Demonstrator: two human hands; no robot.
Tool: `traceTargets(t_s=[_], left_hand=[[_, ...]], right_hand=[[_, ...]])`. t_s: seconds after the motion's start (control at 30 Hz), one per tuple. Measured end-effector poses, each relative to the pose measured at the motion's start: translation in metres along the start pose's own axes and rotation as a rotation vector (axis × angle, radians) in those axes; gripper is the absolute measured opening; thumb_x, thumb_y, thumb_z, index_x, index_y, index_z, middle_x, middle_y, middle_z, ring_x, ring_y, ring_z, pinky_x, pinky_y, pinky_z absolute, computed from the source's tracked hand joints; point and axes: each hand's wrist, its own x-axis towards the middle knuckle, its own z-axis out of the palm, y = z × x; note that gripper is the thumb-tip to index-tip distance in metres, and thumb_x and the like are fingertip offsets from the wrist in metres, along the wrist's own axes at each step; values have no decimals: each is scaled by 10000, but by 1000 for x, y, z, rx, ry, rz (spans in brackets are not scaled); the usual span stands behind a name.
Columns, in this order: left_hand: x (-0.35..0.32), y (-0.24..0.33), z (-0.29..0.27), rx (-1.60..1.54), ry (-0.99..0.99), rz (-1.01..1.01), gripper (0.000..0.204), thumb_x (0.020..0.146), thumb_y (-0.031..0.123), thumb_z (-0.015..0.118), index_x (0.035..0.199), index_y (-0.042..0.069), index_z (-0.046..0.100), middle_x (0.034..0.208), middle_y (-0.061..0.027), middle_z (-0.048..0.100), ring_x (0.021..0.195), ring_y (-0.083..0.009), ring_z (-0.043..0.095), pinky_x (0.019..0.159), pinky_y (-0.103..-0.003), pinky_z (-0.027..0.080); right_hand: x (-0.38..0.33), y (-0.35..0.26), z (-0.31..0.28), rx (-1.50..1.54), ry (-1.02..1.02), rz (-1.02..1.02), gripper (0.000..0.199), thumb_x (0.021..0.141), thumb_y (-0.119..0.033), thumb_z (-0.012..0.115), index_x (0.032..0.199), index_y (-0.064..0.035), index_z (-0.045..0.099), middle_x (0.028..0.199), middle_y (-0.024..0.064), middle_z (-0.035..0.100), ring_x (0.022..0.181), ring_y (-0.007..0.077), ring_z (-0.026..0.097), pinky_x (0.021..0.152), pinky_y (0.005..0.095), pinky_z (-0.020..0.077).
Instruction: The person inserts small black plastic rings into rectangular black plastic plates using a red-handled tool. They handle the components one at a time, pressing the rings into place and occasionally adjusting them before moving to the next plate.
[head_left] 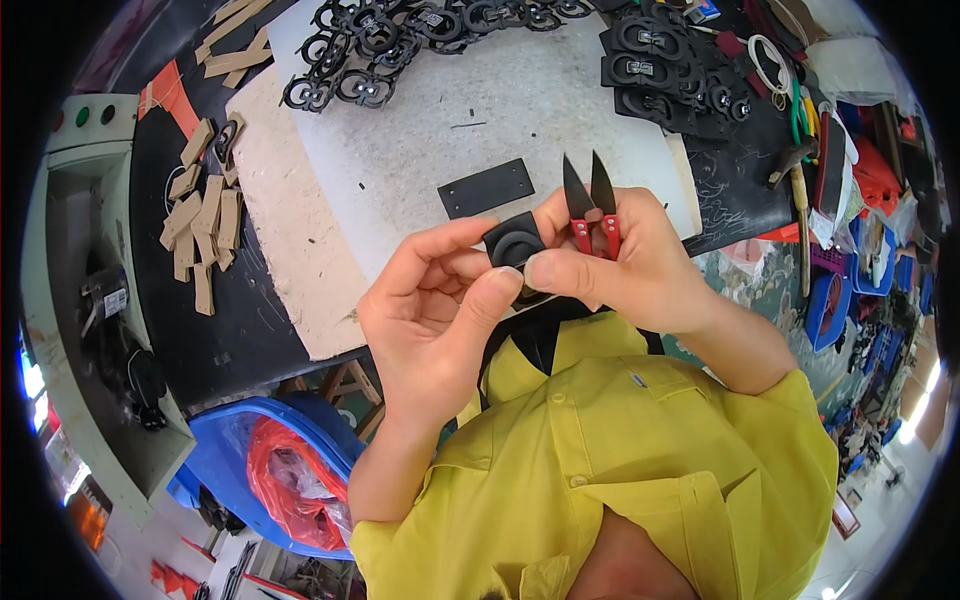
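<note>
Close to my chest, at the table's near edge, both hands pinch a small black piece with a raised ring (517,243). My left hand (425,300) grips its left side between thumb and fingers. On the right side, my right hand (625,260) presses it with the thumb while also holding red-handled thread snips (592,205). The snips' dark blades point away from me, spread apart. Just beyond my hands a flat black rectangular plate (487,188) with small holes lies on the white work sheet (400,190).
Black ring-shaped parts (370,50) are heaped at the far side, with stacked black pieces (645,65) at far right. Tan strips (205,225) lie scattered at left. A hammer (797,190) rests at the right edge. Below the table's left side stands a blue bin (225,440) holding red plastic.
</note>
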Motion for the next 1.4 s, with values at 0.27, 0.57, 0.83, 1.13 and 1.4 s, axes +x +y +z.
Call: traceTargets(t_s=[0.27, 0.57, 0.83, 1.13, 1.4], left_hand=[[-2, 10, -3, -122, 83, -180, 265, 829, -6, 608, 1078, -89, 577, 929, -142, 645, 802, -146, 631, 719, -261, 525], [-11, 12, -6, 529, 118, 189, 241, 753, -100, 615, 991, -70, 635, 808, -98, 633, 693, -106, 601, 605, -202, 478], [-8, 16, -2, 731, 126, 291, 197, 741, -54, 635, 932, -21, 668, 692, -80, 592, 564, -93, 538, 505, -199, 402], [-11, 9, 3, 529, 115, 218, 260, 731, 7, 696, 986, -19, 647, 734, -106, 615, 592, -126, 571, 540, -219, 446], [-12, -14, 23, 386, 256, 180, 220, 732, -9, 705, 943, -35, 647, 770, -85, 639, 674, -112, 614, 610, -224, 498]], right_hand=[[6, 17, -8, -960, 98, -1211, 308, 572, -44, 659, 879, -17, 653, 823, 79, 612, 499, 131, 499, 398, 209, 392], [0, 4, -5, -339, 14, -394, 336, 753, -134, 721, 1063, -41, 630, 790, 40, 615, 510, 35, 419, 447, 185, 341], [5, 5, 1, -313, 76, -304, 155, 775, -106, 693, 895, -13, 665, 644, -5, 550, 534, 35, 419, 473, 207, 336], [-1, 12, 7, -192, 169, -318, 86, 797, -70, 652, 857, -8, 658, 661, 9, 556, 560, 28, 431, 480, 198, 332], [0, 18, 14, -165, 226, -262, 53, 813, -32, 611, 791, 7, 581, 689, 42, 580, 554, 76, 464, 492, 240, 379]])
